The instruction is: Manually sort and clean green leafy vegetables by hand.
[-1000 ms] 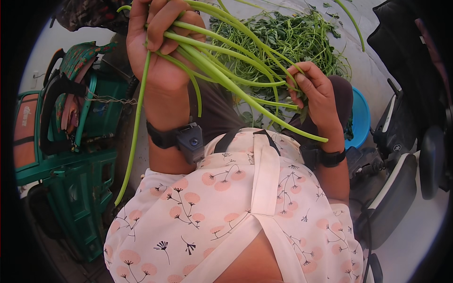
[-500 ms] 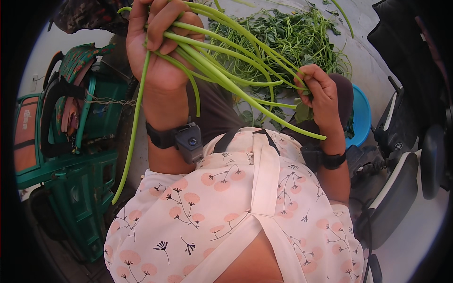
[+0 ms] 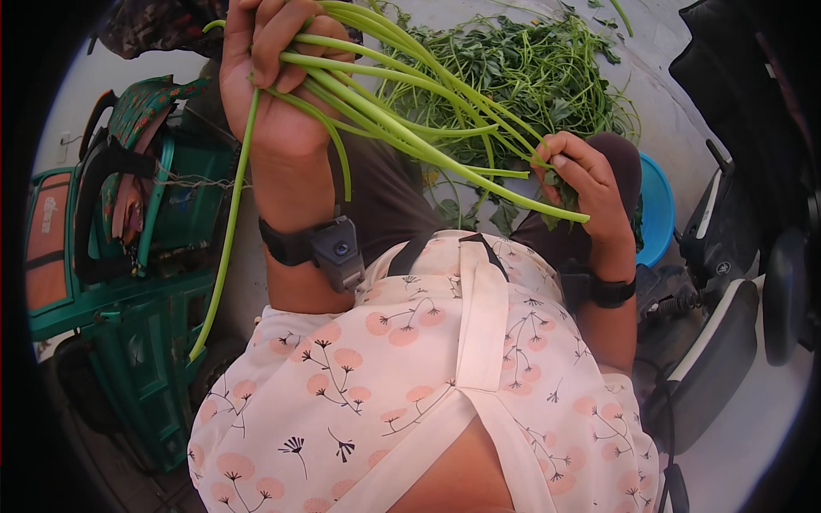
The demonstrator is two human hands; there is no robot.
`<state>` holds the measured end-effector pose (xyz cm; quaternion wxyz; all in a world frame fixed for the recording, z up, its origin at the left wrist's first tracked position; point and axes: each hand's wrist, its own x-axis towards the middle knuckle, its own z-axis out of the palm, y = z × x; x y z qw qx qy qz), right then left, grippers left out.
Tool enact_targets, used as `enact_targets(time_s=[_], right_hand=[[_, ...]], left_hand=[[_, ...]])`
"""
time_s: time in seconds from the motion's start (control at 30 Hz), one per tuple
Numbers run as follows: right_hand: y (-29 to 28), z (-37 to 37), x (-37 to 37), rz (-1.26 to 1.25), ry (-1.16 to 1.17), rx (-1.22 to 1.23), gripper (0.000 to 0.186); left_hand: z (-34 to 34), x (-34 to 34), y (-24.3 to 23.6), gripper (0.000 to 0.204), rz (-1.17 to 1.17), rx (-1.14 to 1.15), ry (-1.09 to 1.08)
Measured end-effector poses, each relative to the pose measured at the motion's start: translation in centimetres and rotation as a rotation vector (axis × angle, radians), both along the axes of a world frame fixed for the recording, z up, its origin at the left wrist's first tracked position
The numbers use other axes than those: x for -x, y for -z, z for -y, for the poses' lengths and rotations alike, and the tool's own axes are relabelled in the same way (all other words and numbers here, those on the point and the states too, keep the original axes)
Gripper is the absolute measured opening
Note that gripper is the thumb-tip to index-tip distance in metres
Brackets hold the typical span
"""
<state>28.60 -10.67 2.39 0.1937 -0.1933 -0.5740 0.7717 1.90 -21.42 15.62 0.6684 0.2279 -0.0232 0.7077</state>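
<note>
My left hand (image 3: 282, 77), raised at the upper left, is closed round a bunch of long light-green leaf stalks (image 3: 376, 107). Most of them fan out to the right, while one long stalk hangs down past my left wrist. On the right, my right hand (image 3: 586, 179) pinches the thin ends of some stalks, with dark green leaves (image 3: 560, 190) tucked in its fingers. One thick stalk tip ends beside that hand. Beyond both hands a heap of tangled leafy greens (image 3: 530, 77) lies on the pale floor.
A blue basin (image 3: 656, 209) stands beyond my right knee, with some leaves in it. Parts of a green vehicle (image 3: 137, 376) fill the left side. On the right is a dark motorbike or scooter (image 3: 727, 333). Loose leaves (image 3: 457, 214) lie between my knees.
My left hand has shifted slightly left with the stalks. The right hand has moved a little down, its fingers drawn closer round the leaves and stalk ends.
</note>
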Motion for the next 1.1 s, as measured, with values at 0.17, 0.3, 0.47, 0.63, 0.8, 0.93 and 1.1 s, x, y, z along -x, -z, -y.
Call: enact_targets(time_s=[0.17, 0.3, 0.47, 0.63, 0.8, 0.93, 1.1], right_hand=[[-0.1, -0.5, -0.8, 0.043, -0.172, -0.224, 0.014], [0.3, -0.5, -1.0, 0.072, -0.175, -0.25, 0.013], [0.3, -0.2, -0.6, 0.092, -0.112, -0.279, 0.011], [1.5, -0.9, -0.8, -0.011, 0.081, -0.301, 0.014], [2.4, -2.8, -2.0, 0.033, 0.499, -0.404, 0.019], [1.5, -5.6, -5.4, 0.344, 0.775, -0.599, 0.026], [9.0, -13.0, -15.7, 1.12, 0.868, -1.155, 0.034]], left_hand=[[0.3, 0.7, -0.1, 0.023, 0.037, 0.007, 0.001], [0.5, 1.4, -0.1, 0.022, 0.013, 0.014, 0.006], [0.6, 1.6, 0.1, 0.022, -0.017, 0.0, -0.001], [0.4, 1.0, 0.1, 0.024, 0.032, -0.003, -0.009], [1.3, 2.1, -0.1, 0.026, -0.082, -0.024, -0.072], [1.6, 3.3, 1.0, 0.023, -0.052, 0.024, -0.196], [0.5, 1.7, 0.6, 0.022, 0.191, 0.095, -0.33]])
